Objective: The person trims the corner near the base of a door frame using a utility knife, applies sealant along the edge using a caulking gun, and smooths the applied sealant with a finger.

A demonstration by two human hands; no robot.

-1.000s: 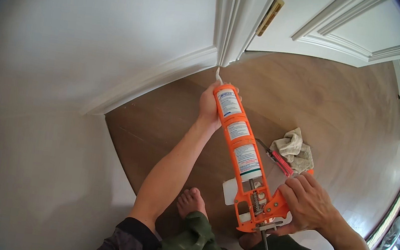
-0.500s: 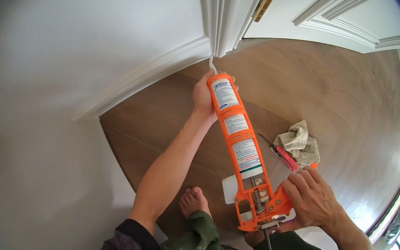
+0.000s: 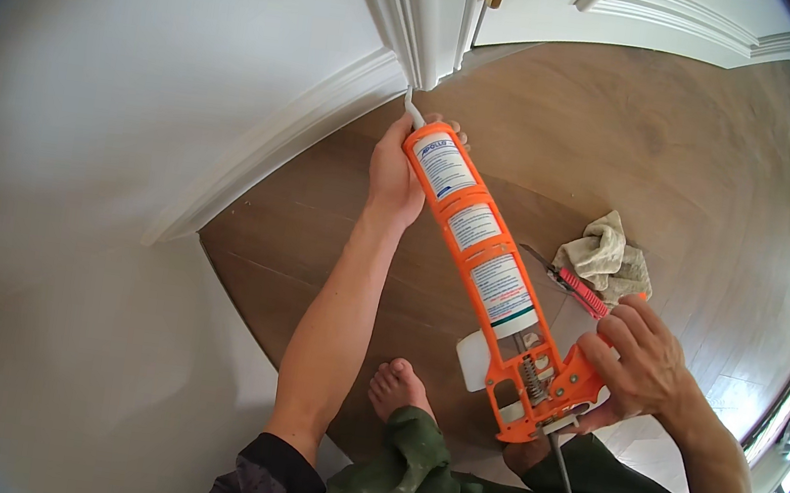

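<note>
White wall point(image 3: 133, 112) and baseboard point(image 3: 279, 142) far left, meeting door casing point(image 3: 415, 20) at the corner. Left hand point(image 3: 397, 172) wrapped around the front end of the orange caulk gun point(image 3: 490, 279), steadying it; nozzle tip point(image 3: 411, 109) sits right at the foot of the casing where it meets the baseboard. Right hand point(image 3: 634, 363) closed on the handle and trigger at the rear. Hands well apart, one at each end. No bead visible along the joint — can't tell how much is sealed; looks like work at the bottom corner. Rag point(image 3: 605, 254) and red-handled tool point(image 3: 580, 293) on the wood floor point(image 3: 677, 154), right.
</note>
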